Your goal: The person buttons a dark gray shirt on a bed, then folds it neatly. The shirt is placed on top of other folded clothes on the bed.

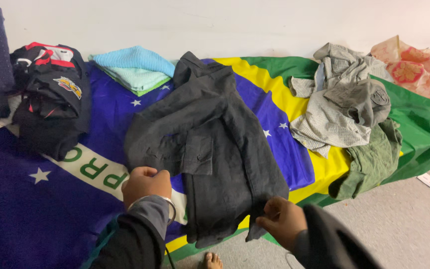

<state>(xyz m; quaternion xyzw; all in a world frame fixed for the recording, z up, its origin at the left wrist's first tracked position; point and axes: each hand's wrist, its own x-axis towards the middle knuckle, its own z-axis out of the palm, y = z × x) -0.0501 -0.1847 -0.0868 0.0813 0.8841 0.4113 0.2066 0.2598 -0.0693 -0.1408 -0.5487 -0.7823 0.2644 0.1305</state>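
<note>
A dark grey button shirt (210, 144) lies spread across a bed covered by a blue, yellow and green flag sheet (36, 209). My left hand (145, 185) is closed on the shirt's left side near a sleeve. Pinching the lower hem at the bed's front edge is my right hand (282, 221). Both arms wear dark sleeves, and a metal bangle circles my left wrist.
A folded black and red jacket pile (51, 94) sits at the left, folded turquoise towels (135, 67) behind it. A heap of grey and green clothes (349, 114) lies at the right, a red patterned cloth (419, 67) beyond. Grey floor (399, 224) and my toes (212, 260) show below.
</note>
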